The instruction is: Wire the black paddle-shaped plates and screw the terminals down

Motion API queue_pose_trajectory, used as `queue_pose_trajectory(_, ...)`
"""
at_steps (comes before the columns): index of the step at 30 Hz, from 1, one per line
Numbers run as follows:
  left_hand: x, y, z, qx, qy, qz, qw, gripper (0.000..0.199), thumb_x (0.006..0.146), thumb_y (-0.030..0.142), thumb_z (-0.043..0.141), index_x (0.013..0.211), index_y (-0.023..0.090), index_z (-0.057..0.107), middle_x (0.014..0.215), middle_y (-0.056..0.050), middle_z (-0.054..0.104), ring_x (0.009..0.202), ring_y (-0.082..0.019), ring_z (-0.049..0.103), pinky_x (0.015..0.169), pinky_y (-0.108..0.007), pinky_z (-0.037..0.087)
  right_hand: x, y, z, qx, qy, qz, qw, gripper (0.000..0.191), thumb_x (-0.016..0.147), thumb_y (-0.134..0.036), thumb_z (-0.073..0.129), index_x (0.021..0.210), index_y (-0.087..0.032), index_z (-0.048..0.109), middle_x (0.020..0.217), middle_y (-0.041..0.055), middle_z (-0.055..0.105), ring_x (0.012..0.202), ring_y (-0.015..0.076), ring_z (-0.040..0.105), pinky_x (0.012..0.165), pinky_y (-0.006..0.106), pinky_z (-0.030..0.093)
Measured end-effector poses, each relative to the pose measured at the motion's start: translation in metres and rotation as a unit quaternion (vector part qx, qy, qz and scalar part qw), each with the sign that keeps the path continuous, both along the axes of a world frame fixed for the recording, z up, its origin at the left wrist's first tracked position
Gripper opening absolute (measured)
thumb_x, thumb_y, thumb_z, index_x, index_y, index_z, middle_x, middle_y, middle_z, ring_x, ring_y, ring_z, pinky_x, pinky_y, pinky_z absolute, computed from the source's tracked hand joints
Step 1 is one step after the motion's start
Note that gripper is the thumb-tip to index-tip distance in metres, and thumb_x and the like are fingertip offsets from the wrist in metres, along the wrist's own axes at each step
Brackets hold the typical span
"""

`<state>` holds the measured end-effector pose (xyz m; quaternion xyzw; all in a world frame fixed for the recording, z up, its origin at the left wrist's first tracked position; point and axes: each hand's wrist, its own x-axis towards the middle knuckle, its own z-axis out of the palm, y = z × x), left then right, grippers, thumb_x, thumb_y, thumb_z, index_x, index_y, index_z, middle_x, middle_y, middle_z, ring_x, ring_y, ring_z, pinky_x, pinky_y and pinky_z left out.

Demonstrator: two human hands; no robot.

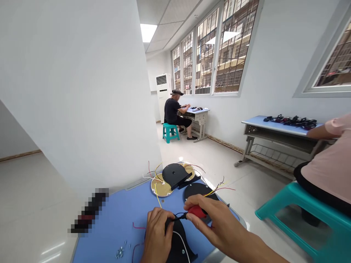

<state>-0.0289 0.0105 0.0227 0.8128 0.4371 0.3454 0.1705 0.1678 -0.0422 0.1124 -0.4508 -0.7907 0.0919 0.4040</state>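
Plainly, a blue-topped bench (115,212) carries the work in a white-walled room with barred windows, and the black flat rounded plate (175,248) lies near the bench's front edge. Over that plate the left hand (159,232) rests back-up, fingers curled and bunched narrowly; whether they pinch anything cannot be told. Just right of the plate's upper part, the right hand (210,221) reaches in from the right, its grip closed round a red-and-black slim-tipped hand tool (196,211), which points left toward the left fingertips. A thin white wire (183,241) crosses the plate. To its left lie a cluster of small silvery screws (120,252) and a loose red wire (139,228). Beyond the plate are a gold-coloured disc (161,189) with wires and another black rounded plate (174,173); a further black wired plate (197,190) sits beyond and to the right, partly covered by the right hand.
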Motion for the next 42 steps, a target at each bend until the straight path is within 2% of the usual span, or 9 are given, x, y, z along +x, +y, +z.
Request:
queue_pose_trajectory(5, 0.006, 0.006, -0.001, 0.009, 0.011, 0.0, 1.0, 0.016, 0.089, 0.013, 0.049, 0.087, 0.023, 0.061, 0.086, -0.003, 0.065, 0.085, -0.023, 0.056, 0.076, -0.039, 0.043, 0.004, -0.003, -0.004, 0.042, -0.037, -0.022, 0.998, 0.008, 0.098, -0.027, 0.046, 0.103, -0.025, 0.052, 0.087, -0.0011, 0.069, 0.075, 0.0159, 0.066, 0.067, 0.028, 0.049)
queue_pose_trajectory(19, 0.011, 0.005, -0.003, -0.014, 0.009, 0.012, 1.0, 0.016, 0.087, 0.012, 0.05, 0.087, 0.023, 0.061, 0.089, -0.003, 0.063, 0.087, -0.024, 0.055, 0.078, -0.039, 0.043, 0.01, -0.003, -0.003, 0.015, -0.034, -0.019, 0.999, 0.009, 0.098, -0.027, 0.045, 0.101, -0.024, 0.053, 0.087, 0.0006, 0.069, 0.075, 0.0162, 0.065, 0.066, 0.028, 0.049)
queue_pose_trajectory(25, 0.015, 0.004, 0.001, -0.021, 0.013, 0.008, 1.0, 0.016, 0.088, 0.013, 0.048, 0.087, 0.022, 0.061, 0.089, -0.004, 0.063, 0.088, -0.024, 0.055, 0.079, -0.04, 0.043, 0.004, -0.003, -0.011, 0.059, -0.048, -0.041, 0.996, 0.011, 0.1, -0.03, 0.042, 0.101, -0.023, 0.051, 0.082, 0.001, 0.068, 0.07, 0.0164, 0.065, 0.065, 0.027, 0.048)
queue_pose_trajectory(28, 0.017, 0.006, -0.002, -0.028, 0.021, 0.013, 0.999, 0.015, 0.088, 0.013, 0.05, 0.087, 0.022, 0.062, 0.089, -0.004, 0.064, 0.089, -0.024, 0.055, 0.08, -0.041, 0.044, -0.003, 0.0, -0.017, 0.067, -0.062, -0.048, 0.995, 0.014, 0.101, -0.03, 0.04, 0.098, -0.023, 0.05, 0.079, 0.001, 0.067, 0.066, 0.0161, 0.064, 0.061, 0.026, 0.046)
queue_pose_trajectory(32, 0.019, 0.013, -0.013, -0.031, 0.061, 0.022, 0.997, 0.02, 0.084, 0.007, 0.052, 0.085, 0.022, 0.065, 0.089, -0.004, 0.065, 0.089, -0.024, 0.057, 0.082, -0.041, 0.045, -0.009, 0.011, -0.024, 0.055, -0.1, -0.042, 0.993, 0.012, 0.101, -0.028, 0.04, 0.096, -0.022, 0.049, 0.075, 0.0006, 0.065, 0.061, 0.0161, 0.061, 0.056, 0.026, 0.042)
queue_pose_trajectory(36, 0.019, 0.019, -0.024, -0.016, 0.099, 0.023, 0.995, 0.027, 0.078, 0.001, 0.052, 0.086, 0.021, 0.068, 0.091, -0.005, 0.066, 0.092, -0.024, 0.057, 0.084, -0.042, 0.047, -0.013, 0.024, -0.029, -0.006, -0.132, -0.043, 0.99, 0.002, 0.096, -0.023, 0.048, 0.096, -0.022, 0.049, 0.077, 0.0007, 0.066, 0.063, 0.0169, 0.063, 0.056, 0.025, 0.04)
queue_pose_trajectory(42, 0.02, 0.025, -0.026, -0.005, 0.123, 0.006, 0.992, 0.03, 0.075, -0.003, 0.051, 0.084, 0.02, 0.068, 0.092, -0.007, 0.069, 0.094, -0.025, 0.059, 0.086, -0.043, 0.046, -0.017, 0.036, -0.028, -0.056, -0.161, -0.045, 0.984, 0.005, 0.092, -0.019, 0.054, 0.094, -0.021, 0.052, 0.083, 0.0016, 0.071, 0.07, 0.0184, 0.068, 0.059, 0.025, 0.041)
